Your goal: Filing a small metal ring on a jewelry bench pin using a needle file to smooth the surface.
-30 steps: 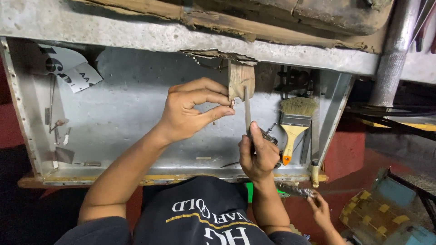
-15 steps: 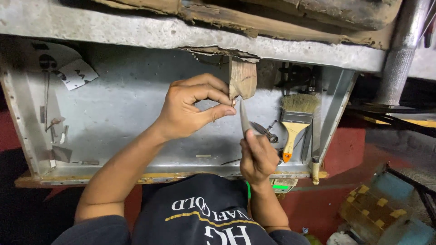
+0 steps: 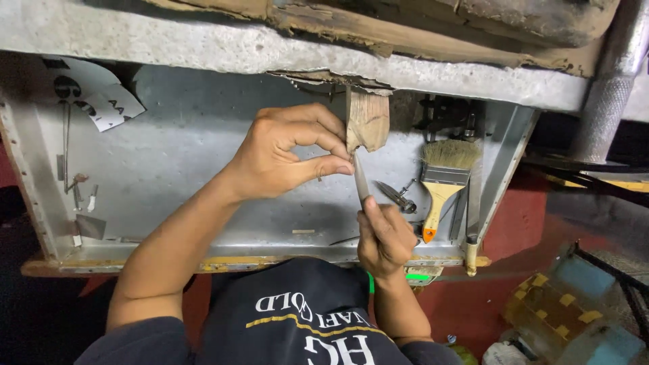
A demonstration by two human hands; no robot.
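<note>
**Blade worked against a small wooden piece over a metal tray**

The largest thing in view is the shallow grey metal tray (image 3: 169, 169), lying open in front of the person with a rough concrete ledge (image 3: 203, 47) along its far edge. Inside it, towards the right, rest a paintbrush (image 3: 443, 182) with pale bristles and a yellow-orange handle, and just beside it a few small metal tools too dark to make out.

The step in hand looks like trimming or scraping: a slim metal blade (image 3: 360, 179) meets the lower edge of a small wooden piece (image 3: 368, 122) held above the tray near the ledge. As a judgement, the next move calls for a steady, short stroke of the blade along the wood, with the piece kept from twisting and the fingertips kept clear of the edge.

The left hand (image 3: 291, 155) comes in from the lower left on a long, bent forearm. Its fingers curl narrow, thumb and forefinger pinching the wooden piece at its lower left side, the 3 other fingers arched above.

The right hand (image 3: 385, 236) sits lower, near the tray's front rim, closed in a fist around the blade's handle, the blade pointing up and away towards the wood.
</note>
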